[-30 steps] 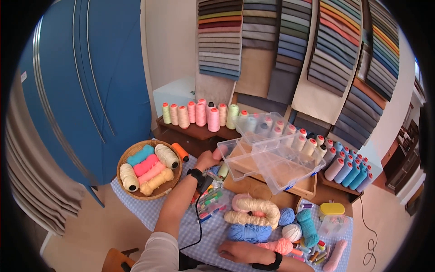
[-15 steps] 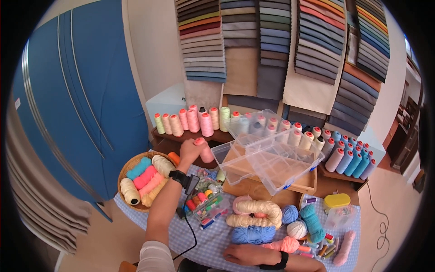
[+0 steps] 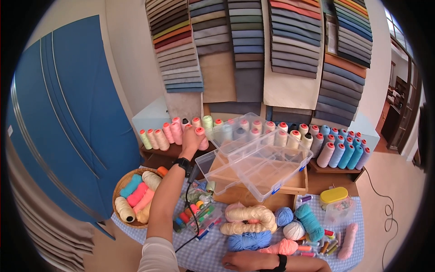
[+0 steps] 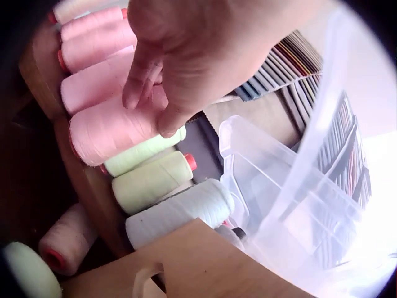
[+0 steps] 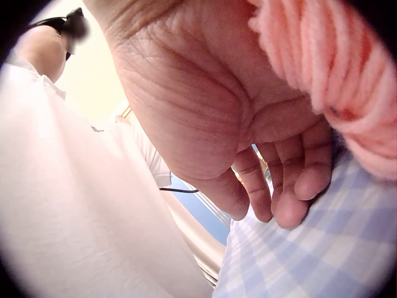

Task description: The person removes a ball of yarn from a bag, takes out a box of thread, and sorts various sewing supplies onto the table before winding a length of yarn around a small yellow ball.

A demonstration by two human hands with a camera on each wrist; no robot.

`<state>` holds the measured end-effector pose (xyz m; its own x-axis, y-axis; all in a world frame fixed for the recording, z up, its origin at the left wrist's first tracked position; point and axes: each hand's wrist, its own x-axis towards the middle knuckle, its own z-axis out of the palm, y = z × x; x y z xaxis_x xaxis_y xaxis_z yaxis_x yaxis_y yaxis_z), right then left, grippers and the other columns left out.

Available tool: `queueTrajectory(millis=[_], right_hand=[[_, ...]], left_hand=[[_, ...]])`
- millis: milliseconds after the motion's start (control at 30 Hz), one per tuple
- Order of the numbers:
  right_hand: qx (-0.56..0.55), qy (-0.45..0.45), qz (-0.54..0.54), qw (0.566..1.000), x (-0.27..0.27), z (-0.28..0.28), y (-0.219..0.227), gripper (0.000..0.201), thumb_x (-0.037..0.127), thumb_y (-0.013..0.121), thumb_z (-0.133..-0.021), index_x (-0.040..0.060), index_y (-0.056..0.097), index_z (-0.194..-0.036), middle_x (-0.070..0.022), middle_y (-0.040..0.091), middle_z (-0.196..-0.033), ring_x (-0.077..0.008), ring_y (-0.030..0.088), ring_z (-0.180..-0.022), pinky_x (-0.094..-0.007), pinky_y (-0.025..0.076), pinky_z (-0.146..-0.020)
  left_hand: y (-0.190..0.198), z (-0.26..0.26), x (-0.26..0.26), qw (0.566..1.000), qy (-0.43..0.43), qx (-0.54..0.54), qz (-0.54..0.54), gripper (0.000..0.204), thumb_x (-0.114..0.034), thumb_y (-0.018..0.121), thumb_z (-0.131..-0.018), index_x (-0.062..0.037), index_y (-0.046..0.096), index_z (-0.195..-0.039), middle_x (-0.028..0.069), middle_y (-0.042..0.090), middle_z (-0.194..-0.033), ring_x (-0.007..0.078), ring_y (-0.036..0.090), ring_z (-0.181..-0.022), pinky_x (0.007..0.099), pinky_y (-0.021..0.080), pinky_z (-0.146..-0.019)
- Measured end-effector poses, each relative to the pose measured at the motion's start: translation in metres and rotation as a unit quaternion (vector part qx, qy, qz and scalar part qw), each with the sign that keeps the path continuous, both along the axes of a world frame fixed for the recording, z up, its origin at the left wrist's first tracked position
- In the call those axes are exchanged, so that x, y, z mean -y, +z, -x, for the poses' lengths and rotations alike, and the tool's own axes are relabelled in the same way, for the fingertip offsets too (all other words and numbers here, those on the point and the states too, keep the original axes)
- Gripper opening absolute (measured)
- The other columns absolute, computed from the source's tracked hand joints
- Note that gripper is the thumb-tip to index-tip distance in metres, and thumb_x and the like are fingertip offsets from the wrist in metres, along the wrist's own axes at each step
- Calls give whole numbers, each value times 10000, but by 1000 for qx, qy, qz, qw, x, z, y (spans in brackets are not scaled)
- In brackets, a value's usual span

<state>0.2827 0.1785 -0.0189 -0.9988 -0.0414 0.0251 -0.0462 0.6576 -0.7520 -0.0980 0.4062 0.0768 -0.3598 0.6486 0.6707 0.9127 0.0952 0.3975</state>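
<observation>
My left hand [image 3: 190, 141] grips a pink thread cone [image 3: 202, 139] by its upper end, at the row of cones on the back shelf. In the left wrist view, thumb and fingers pinch the top of this pink cone [image 4: 111, 129], with other pink cones [image 4: 96, 84] on one side and a pale green cone [image 4: 152, 181] on the other. My right hand [image 3: 247, 261] rests at the front of the table beside a coral yarn skein [image 3: 282, 247]. Its fingers [image 5: 291, 208] hang loosely curled over the checked cloth [image 5: 322, 248], holding nothing.
A clear divided plastic box [image 3: 267, 167] leans over a wooden tray [image 3: 297, 185], right of the left hand. A round basket [image 3: 118, 183] of yarn stands left of the forearm. A black cable [image 3: 192, 217] hangs from the left wrist. Blue cones [image 3: 346, 156] stand at right.
My left hand has lifted the pink cone from the table behind the basket and carried it up to the shelf row. The right hand stays in place; the head view has shifted.
</observation>
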Motion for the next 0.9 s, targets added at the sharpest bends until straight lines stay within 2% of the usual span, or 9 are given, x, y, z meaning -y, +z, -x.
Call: queueTrajectory(millis=[167,267,333,400,467,533,633,767,900], right_hand=[[21,-13,19,1000,0,0,6,210,191,526,-910,-7,595,-922,-224,607,-869,-405,591,-805,-460,469,-714],[-47,5,24,999,-1,0,-9,216,194,521,-915,-9,594,-924,-225,606,-868,-406,587,-807,-461,466,-720],[-15,2,28,999,-2,1,-3,218,197,521,-916,-8,594,-925,-226,606,-870,-406,586,-809,-463,466,-723],[21,1,30,999,-1,0,-2,221,200,521,-917,-8,593,-926,-226,605,-872,-407,586,-811,-465,465,-725],[-36,-2,26,999,0,-1,-15,224,207,515,-920,-3,593,-929,-225,600,-877,-407,585,-815,-472,466,-729],[-15,8,14,1000,-1,3,-22,221,209,514,-921,2,593,-926,-223,598,-878,-407,585,-814,-475,467,-728],[0,13,-2,1000,-2,2,-20,214,210,513,-921,12,592,-920,-219,593,-877,-408,585,-811,-479,468,-727],[-22,8,1,1000,-1,1,-17,209,213,517,-918,18,594,-913,-216,596,-876,-407,587,-811,-475,470,-726],[-13,3,-2,1000,0,3,-26,211,210,515,-920,15,595,-909,-218,597,-877,-406,589,-814,-469,471,-729]], left_hand=[[-10,15,-21,999,5,-43,28,392,-118,744,-718,62,596,-1033,270,549,-1099,422,583,-992,433,490,-867],[-3,4,-4,994,40,-104,5,471,-72,751,-719,48,543,-1124,247,502,-1136,430,578,-989,434,497,-849],[3,-6,5,995,39,-87,9,541,-45,764,-707,18,513,-1183,229,458,-1150,429,566,-1009,430,500,-842],[5,-15,17,996,19,-86,17,536,-31,755,-706,0,521,-1188,222,452,-1156,416,561,-1021,427,502,-845],[7,-17,27,996,3,-83,23,534,-17,747,-705,-18,530,-1193,215,446,-1161,404,555,-1034,425,503,-847],[10,-16,32,976,-54,-205,40,430,-28,668,-775,-57,553,-1188,190,447,-1188,385,544,-1059,422,510,-845],[-10,3,19,966,-84,-233,79,309,-27,626,-777,-63,622,-1084,190,436,-1290,372,519,-1139,431,480,-904],[-18,3,17,973,-69,-210,68,220,-60,557,-829,-52,645,-1030,190,430,-1314,367,518,-1155,428,479,-922],[-21,0,20,954,-34,-295,44,213,-77,534,-856,-76,611,-1055,151,438,-1266,354,514,-1095,437,488,-880]])
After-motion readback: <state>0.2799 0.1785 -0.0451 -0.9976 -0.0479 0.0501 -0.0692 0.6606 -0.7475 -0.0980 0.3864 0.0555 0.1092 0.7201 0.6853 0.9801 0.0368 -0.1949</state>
